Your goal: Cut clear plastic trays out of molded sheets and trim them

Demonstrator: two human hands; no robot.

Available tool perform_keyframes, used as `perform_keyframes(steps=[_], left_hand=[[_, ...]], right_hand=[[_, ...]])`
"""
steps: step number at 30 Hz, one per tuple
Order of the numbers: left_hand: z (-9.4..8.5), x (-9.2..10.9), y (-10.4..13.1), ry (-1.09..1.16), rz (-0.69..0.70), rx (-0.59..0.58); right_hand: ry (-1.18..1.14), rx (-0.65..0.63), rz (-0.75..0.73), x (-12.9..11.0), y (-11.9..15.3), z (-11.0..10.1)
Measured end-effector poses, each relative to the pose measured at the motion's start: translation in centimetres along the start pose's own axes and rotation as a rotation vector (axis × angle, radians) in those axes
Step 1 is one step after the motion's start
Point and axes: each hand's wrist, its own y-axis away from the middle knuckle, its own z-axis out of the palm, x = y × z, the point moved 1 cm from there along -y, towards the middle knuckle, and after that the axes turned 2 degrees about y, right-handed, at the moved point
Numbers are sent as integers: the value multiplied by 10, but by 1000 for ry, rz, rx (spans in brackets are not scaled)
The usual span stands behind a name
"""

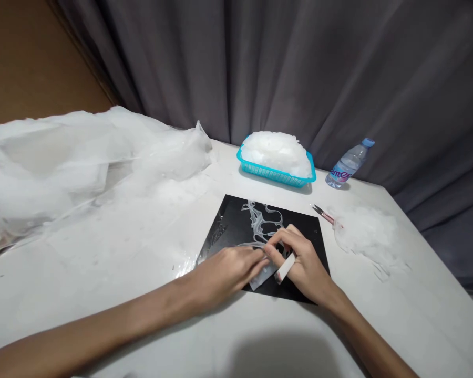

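Note:
A black board point(312, 244) lies flat on the white table. On it is a curly, translucent white cut-out point(256, 220) with looping open shapes. My left hand point(230, 268) rests over the board's near left part, its fingers closed on a small translucent sheet piece point(262, 278). Close beside it, my right hand point(305, 262) is closed around a slim white tool point(286, 268), one end of which sticks out toward me. The tool's other end and the fingertips of both hands are partly hidden where they meet.
Behind the board stands a turquoise basket point(274, 174) heaped with white material. A water bottle point(345, 167) is to its right. Pink-handled tweezers or scissors point(324, 214) lie by a pile of white scraps point(370, 231). Bulky clear plastic wrapping point(102, 163) covers the table's left side.

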Motion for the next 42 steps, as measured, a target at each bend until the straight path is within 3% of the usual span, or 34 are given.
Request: perform_keyframes(steps=[4,7,9,12,15,18,23,30,34,36,39,40,42], left_hand=[[16,19,9,-548,330,225],[20,25,13,-528,416,279],[12,18,12,-349,283,249],[-8,-1,7,59,-103,133],[-24,-14,2,310,-263,92],[-28,-19,0,451,-351,135],[-16,-21,0,630,-406,183],[-8,-17,-1,744,-444,141],[-15,-15,0,520,-311,89],[-15,-12,4,308,-84,63],[-8,-1,11,-87,259,113],[-5,3,13,-168,303,144],[-1,11,17,-136,264,164]], right_hand=[[66,132,140,22,-11,3],[161,266,262,46,-21,2],[201,307,278,55,-25,-1],[113,291,247,53,-22,-4],[-60,294,234,45,-12,-7],[-24,257,191,39,-3,-8],[43,33,-4,31,-1,0],[-134,-6,-5,19,-1,5],[-145,-56,1,17,1,2],[-98,-41,12,15,2,5],[51,59,26,15,2,15],[114,100,34,18,2,18],[226,172,63,30,0,19]])
